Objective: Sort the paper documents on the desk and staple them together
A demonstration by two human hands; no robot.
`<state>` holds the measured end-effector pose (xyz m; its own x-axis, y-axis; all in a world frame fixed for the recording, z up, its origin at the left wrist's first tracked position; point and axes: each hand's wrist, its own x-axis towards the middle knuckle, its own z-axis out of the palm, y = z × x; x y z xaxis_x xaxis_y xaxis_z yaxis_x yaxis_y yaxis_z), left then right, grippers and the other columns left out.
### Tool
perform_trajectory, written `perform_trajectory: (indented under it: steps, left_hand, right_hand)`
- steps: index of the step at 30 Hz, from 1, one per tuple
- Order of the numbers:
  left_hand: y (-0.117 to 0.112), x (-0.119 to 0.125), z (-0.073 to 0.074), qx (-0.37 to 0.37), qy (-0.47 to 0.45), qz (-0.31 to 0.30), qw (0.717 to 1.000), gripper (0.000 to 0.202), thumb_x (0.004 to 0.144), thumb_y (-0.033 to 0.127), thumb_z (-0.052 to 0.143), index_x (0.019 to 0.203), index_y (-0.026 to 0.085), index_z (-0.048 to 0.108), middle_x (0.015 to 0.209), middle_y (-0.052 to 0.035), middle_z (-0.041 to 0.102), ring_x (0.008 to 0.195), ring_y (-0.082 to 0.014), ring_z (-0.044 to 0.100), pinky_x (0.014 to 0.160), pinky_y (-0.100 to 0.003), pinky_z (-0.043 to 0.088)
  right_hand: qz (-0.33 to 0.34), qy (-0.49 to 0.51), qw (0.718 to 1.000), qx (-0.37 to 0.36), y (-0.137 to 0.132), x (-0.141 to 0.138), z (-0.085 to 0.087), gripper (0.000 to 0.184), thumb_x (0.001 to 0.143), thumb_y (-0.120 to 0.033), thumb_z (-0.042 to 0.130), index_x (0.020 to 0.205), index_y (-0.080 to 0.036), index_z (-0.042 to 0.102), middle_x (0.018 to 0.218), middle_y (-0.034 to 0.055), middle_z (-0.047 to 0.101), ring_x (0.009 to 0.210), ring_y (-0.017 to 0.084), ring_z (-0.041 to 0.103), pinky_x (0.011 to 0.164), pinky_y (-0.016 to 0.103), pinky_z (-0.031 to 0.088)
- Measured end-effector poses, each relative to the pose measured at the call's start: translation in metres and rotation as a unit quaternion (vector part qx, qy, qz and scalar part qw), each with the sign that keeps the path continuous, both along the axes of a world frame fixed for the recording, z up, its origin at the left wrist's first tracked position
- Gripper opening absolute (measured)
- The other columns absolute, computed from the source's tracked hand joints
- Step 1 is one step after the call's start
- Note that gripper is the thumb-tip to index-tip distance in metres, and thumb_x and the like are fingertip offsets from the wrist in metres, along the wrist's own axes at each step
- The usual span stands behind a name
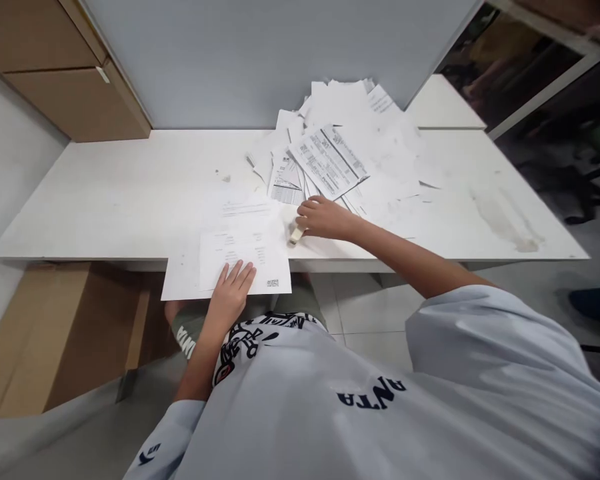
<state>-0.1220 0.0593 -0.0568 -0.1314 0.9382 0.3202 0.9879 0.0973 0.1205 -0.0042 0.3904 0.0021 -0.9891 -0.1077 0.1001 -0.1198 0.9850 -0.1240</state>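
Note:
My left hand (231, 293) lies flat with spread fingers on a printed white sheet (220, 263) that hangs over the table's front edge. The sheet has a small code printed at its lower right corner. To its right, my right hand (325, 218) is closed around a small cream-coloured block-shaped object (297, 233), possibly a stapler. My fingers cover part of it, so its kind is unclear. Just beyond my right hand is a heap of loose papers, with a folded printed sheet (329, 161) on top.
The white table (105, 200) runs along a grey panel (260, 53). Cardboard boxes stand at the back left (70, 87) and below the table on the left (35, 333). A stain (510, 220) marks the tabletop at right. A blurred person's arm (495, 63) shows at the upper right.

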Motion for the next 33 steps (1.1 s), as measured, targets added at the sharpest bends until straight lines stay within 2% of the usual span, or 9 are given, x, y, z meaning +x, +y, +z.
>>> perform_trajectory:
  steps: [3,8,13,15,18,22,24,28,33]
  left_hand:
    - [0.009,-0.001,0.001,-0.006,-0.01,-0.007,1.0,0.065,0.085,-0.001,0.032,0.145,0.019,0.048,0.144,-0.0087,0.054,0.143,-0.0254,0.039,0.12,-0.053,0.031]
    - [0.02,-0.001,0.0,-0.003,-0.032,-0.006,0.999,0.063,0.085,-0.001,0.032,0.142,0.017,0.051,0.144,-0.0094,0.054,0.143,-0.026,0.039,0.119,-0.052,0.031]
    - [0.029,0.004,-0.001,-0.003,-0.039,-0.02,0.999,0.062,0.085,-0.002,0.031,0.14,0.016,0.052,0.142,-0.0089,0.056,0.142,-0.0251,0.04,0.119,-0.051,0.032]
    - [0.032,0.006,-0.001,-0.008,-0.037,-0.025,0.999,0.061,0.086,-0.002,0.03,0.139,0.016,0.053,0.143,-0.0087,0.056,0.142,-0.0257,0.041,0.119,-0.051,0.032]
    - [0.038,0.008,-0.001,-0.015,-0.037,-0.034,0.999,0.059,0.087,-0.001,0.03,0.138,0.015,0.054,0.143,-0.0086,0.055,0.141,-0.0267,0.041,0.118,-0.052,0.033]
    - [0.045,0.012,-0.001,-0.011,-0.049,-0.025,0.998,0.058,0.087,-0.001,0.032,0.138,0.015,0.054,0.143,-0.0102,0.055,0.141,-0.028,0.041,0.117,-0.054,0.034]
    - [0.048,0.014,-0.002,-0.007,-0.055,-0.021,0.998,0.056,0.088,0.0,0.032,0.136,0.014,0.056,0.142,-0.0102,0.056,0.14,-0.0285,0.043,0.117,-0.053,0.034]
    - [0.053,0.015,-0.005,0.011,-0.076,-0.024,0.997,0.053,0.089,0.002,0.033,0.133,0.014,0.06,0.14,-0.0091,0.058,0.137,-0.03,0.046,0.117,-0.052,0.034]
    - [0.054,0.011,0.002,0.021,-0.079,-0.011,0.997,0.055,0.085,0.001,0.034,0.131,0.013,0.062,0.137,-0.0114,0.06,0.133,-0.031,0.051,0.113,-0.051,0.039]
  right_hand:
    - [-0.013,-0.033,0.999,0.015,-0.008,-0.007,0.003,0.013,0.085,-0.03,0.068,0.086,-0.016,0.07,0.092,0.0125,0.065,0.095,0.028,0.057,0.086,0.041,0.038]
    - [-0.028,-0.071,0.995,0.057,-0.013,-0.007,0.0,0.033,0.091,-0.046,0.059,0.096,-0.015,0.068,0.095,0.0139,0.065,0.085,0.025,0.056,0.073,0.034,0.036]
    - [-0.084,-0.099,0.991,-0.045,-0.013,-0.005,0.004,0.05,0.096,-0.056,0.042,0.107,-0.014,0.066,0.093,0.0126,0.067,0.081,0.024,0.058,0.068,0.032,0.038]
    - [-0.124,-0.074,0.985,-0.092,-0.015,-0.013,0.008,0.057,0.099,-0.058,0.033,0.113,-0.013,0.064,0.099,0.0141,0.067,0.088,0.025,0.059,0.074,0.034,0.042]
    - [-0.146,0.015,0.978,-0.147,-0.023,-0.035,0.008,0.066,0.1,-0.062,0.022,0.127,-0.013,0.057,0.125,0.0164,0.06,0.115,0.029,0.055,0.096,0.042,0.042]
    - [-0.136,0.01,0.979,-0.151,-0.038,-0.066,-0.012,0.076,0.098,-0.067,0.017,0.146,-0.013,0.039,0.156,0.0164,0.032,0.146,0.03,0.025,0.117,0.049,0.025]
    - [-0.134,-0.028,0.982,-0.127,-0.043,-0.075,-0.024,0.076,0.098,-0.068,0.018,0.149,-0.013,0.033,0.161,0.0155,0.023,0.15,0.03,0.016,0.12,0.052,0.019]
    - [-0.149,-0.046,0.985,-0.072,-0.045,-0.08,-0.04,0.072,0.099,-0.065,0.021,0.152,-0.017,0.029,0.163,0.0124,0.02,0.151,0.03,0.015,0.121,0.055,0.017]
    - [-0.127,-0.076,0.988,-0.04,-0.043,-0.09,-0.035,0.063,0.101,-0.054,0.031,0.151,-0.015,0.031,0.162,0.0124,0.024,0.149,0.029,0.023,0.12,0.052,0.025]
